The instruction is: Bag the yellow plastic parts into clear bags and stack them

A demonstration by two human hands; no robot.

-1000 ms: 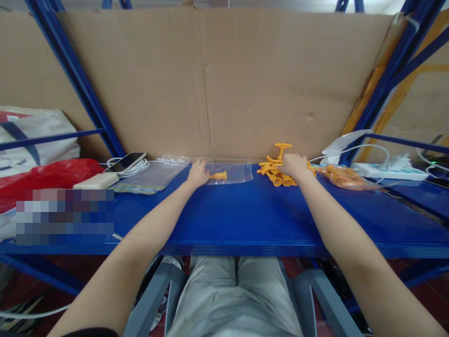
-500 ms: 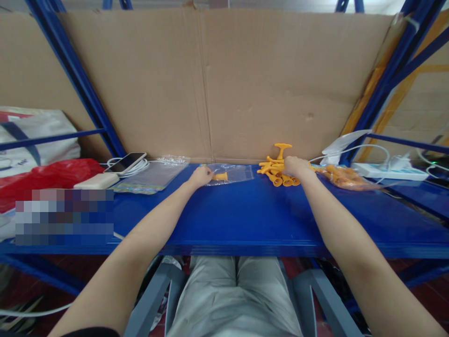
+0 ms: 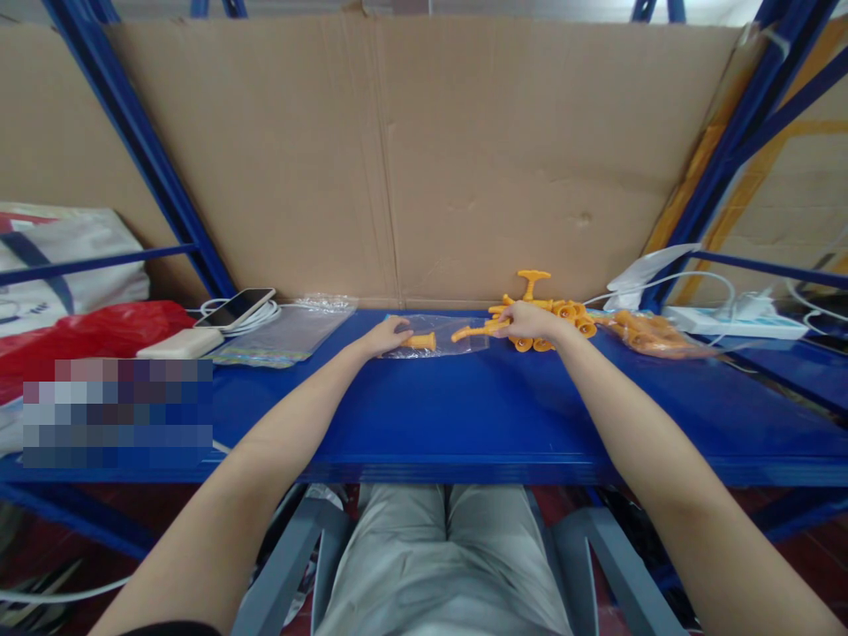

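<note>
My left hand [image 3: 388, 336] is closed on the left end of a clear plastic bag [image 3: 445, 329] lying on the blue shelf. An orange-yellow flared plastic piece [image 3: 421, 341] shows by its fingertips; it appears to be inside the bag. Pinched in my right hand [image 3: 530, 321] is an orange-yellow plastic piece with a crossbar end [image 3: 472, 333], which points left over the bag's right end. Behind and beside that hand lies a pile of similar pieces [image 3: 575, 312], partly hidden by it. One T-shaped piece [image 3: 533, 281] sticks up at the back.
On the right lie an orange-filled clear bag [image 3: 653, 336] and a white power strip [image 3: 742, 323]. Flat clear bags [image 3: 291, 331], a phone [image 3: 237, 308], a white box [image 3: 180, 344] and a red bag [image 3: 112, 331] are at left. Cardboard [image 3: 464, 159] stands behind the shelf [image 3: 437, 406].
My right hand has moved left from the pile, bringing one orange-yellow piece toward the bag. My left hand has shifted slightly right, and the bag's right end has moved a little right.
</note>
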